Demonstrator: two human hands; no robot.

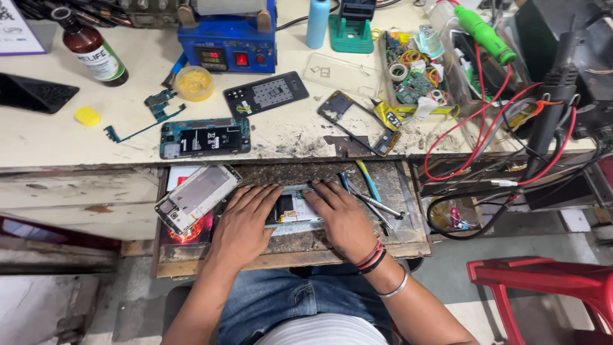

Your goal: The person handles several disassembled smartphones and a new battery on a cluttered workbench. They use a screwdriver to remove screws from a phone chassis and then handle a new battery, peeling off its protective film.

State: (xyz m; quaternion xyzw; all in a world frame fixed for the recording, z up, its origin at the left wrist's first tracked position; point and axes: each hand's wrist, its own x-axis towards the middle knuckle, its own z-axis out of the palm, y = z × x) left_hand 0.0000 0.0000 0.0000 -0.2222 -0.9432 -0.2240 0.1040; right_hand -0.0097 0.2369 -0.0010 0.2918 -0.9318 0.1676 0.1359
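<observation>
Phone (pixel 292 209) lies flat in the open drawer (pixel 396 239), pinned under both hands.

A loose white panel (pixel 195 197) overhangs the drawer's left edge, just beside the left hand (pixel 244 220), whose fingers lie flat and spread on the phone. The right hand (pixel 341 214) presses its other end, fingers together; neither seems to pinch it, though the palms hide much. The phone looks light, thin, stiff and fragile, best held by its long edges. Tweezers and tools (pixel 373 198) crowd the right side; drawer walls leave little room.
</observation>
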